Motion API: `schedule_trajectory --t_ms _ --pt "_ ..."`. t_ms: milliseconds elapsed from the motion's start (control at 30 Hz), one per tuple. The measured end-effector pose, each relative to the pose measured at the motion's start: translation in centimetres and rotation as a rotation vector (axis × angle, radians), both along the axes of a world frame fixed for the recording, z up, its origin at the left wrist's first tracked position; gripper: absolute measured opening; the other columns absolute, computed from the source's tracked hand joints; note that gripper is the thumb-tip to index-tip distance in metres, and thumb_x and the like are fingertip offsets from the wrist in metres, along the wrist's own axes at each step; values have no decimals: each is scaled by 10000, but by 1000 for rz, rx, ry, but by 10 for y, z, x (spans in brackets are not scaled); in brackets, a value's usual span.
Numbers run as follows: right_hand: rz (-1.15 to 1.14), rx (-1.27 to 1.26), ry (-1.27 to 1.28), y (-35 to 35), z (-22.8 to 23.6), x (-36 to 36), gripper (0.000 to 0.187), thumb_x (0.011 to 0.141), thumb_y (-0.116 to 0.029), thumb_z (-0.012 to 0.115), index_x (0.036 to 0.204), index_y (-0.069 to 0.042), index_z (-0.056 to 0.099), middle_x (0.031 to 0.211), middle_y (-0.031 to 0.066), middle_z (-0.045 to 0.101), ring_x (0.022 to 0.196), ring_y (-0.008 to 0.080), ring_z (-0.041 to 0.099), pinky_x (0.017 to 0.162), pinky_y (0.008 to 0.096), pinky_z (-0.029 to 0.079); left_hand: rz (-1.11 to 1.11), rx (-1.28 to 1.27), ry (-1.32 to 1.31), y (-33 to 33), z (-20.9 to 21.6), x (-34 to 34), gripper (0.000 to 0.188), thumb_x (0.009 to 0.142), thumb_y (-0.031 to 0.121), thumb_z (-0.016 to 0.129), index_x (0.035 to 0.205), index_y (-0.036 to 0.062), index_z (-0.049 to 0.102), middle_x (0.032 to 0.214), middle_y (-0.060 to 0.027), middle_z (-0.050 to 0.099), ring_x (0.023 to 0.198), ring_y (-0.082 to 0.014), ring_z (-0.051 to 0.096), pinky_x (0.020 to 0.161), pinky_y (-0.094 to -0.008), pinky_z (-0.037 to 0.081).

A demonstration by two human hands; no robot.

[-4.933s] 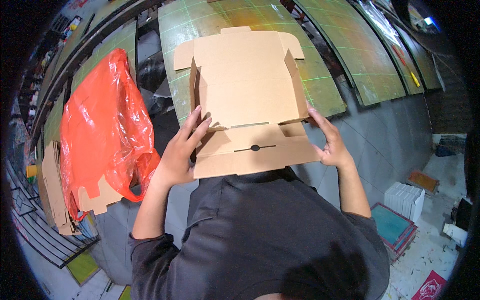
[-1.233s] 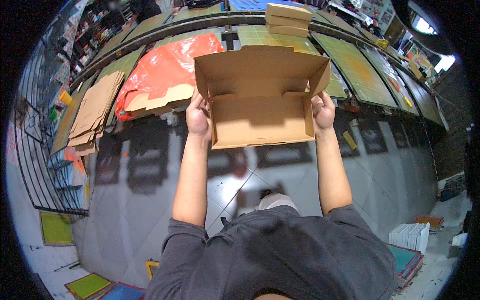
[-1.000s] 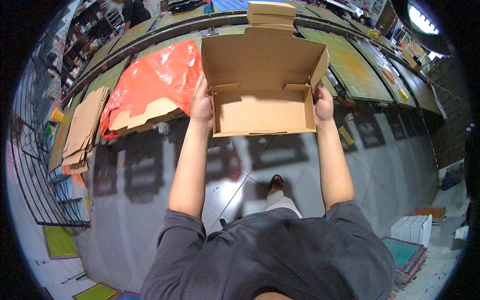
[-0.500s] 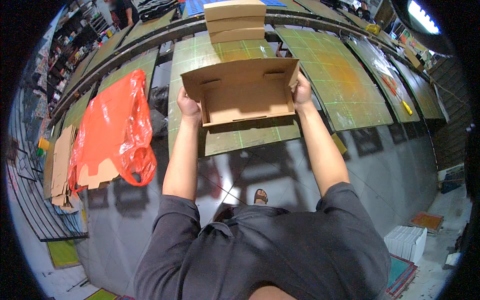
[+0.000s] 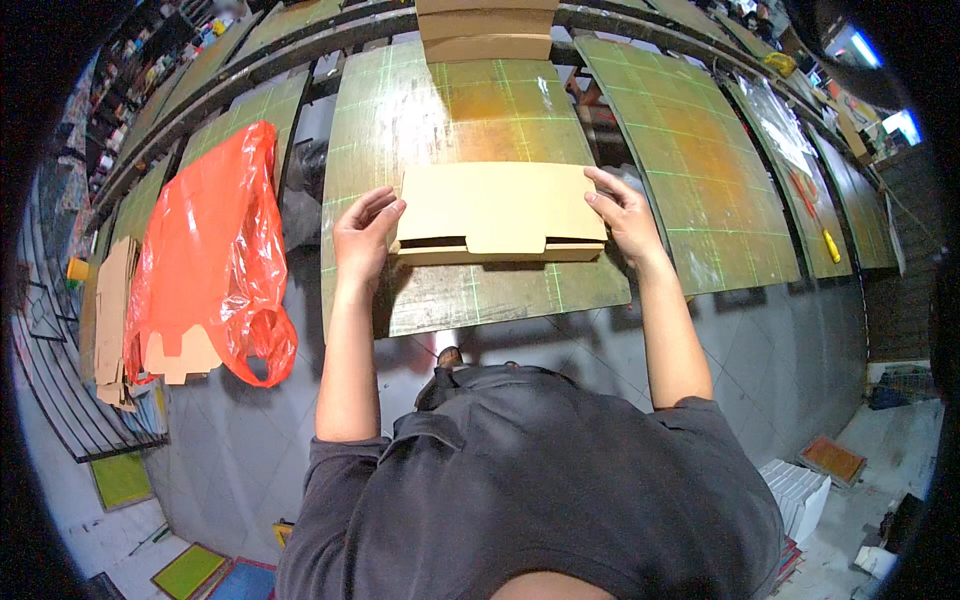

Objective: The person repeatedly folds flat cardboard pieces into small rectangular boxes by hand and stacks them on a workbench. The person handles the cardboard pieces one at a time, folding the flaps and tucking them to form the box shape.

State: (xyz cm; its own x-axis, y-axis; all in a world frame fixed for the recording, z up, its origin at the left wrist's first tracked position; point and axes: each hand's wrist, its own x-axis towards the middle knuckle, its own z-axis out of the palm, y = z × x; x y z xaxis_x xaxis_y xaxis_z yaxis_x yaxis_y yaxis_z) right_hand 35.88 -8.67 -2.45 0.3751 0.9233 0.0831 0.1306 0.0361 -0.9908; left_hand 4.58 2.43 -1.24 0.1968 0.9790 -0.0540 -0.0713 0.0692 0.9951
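Observation:
In front of me a brown cardboard box (image 5: 497, 205) rests on the board, its lid folded over the top. The lid's front tab hangs over the front wall, and a dark gap shows between lid and wall. At the box's left end is my left hand (image 5: 368, 232), open, its fingers bent and apart beside the lid corner. My right hand (image 5: 626, 213) is at the right end, open, with fingertips and thumb at the lid's edge. Whether either hand's hidden side presses on the box I cannot tell.
A stack of brown cardboard boxes (image 5: 488, 30) stands beyond the board (image 5: 400, 130). To the left lie a red plastic bag (image 5: 205, 230) with cardboard in it and flat cardboard pieces (image 5: 113, 310). A yellow-handled tool (image 5: 830, 245) lies on a board at right.
The box, held up with its lid raised before, now sits on the board with its lid down. Both hands have loosened from its sides. My view has shifted.

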Motion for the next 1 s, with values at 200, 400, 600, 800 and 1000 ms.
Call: schedule_trajectory --t_ms 200,400,600,800,1000 --pt "-88 9 -469 -21 36 -37 508 681 -335 766 1074 -41 633 1254 215 492 1152 304 497 966 365 399 -47 395 304 -49 7 17 761 626 218 817 1221 -97 460 1226 -239 505 1141 -269 502 965 -339 396" --pt "-113 -20 -744 -25 40 -64 590 578 -373 813 1057 -69 654 1336 288 368 1180 367 466 991 372 376 149 544 490 -57 -1 33 816 558 256 855 1202 -82 485 1293 -284 427 1221 -310 433 995 -361 371" --pt "-115 81 -758 -28 35 -64 563 583 -326 820 1047 -52 658 1326 305 372 1154 363 495 967 364 398 176 600 439 -62 -7 31 807 549 265 860 1190 -69 501 1297 -279 427 1219 -309 437 996 -372 370" --pt "-92 92 -757 -29 28 -64 569 605 -395 793 1047 -64 655 1354 315 309 1199 396 433 997 374 368 223 708 541 -63 -16 31 774 552 305 851 1171 -32 529 1268 -269 460 1186 -340 466 987 -388 373" --pt "-116 117 -790 -26 22 -65 553 623 -396 782 1050 -70 650 1346 311 323 1196 404 429 999 379 363 284 797 658 -59 -22 31 763 561 394 825 1151 -4 551 1228 -245 505 1127 -357 506 966 -426 362"
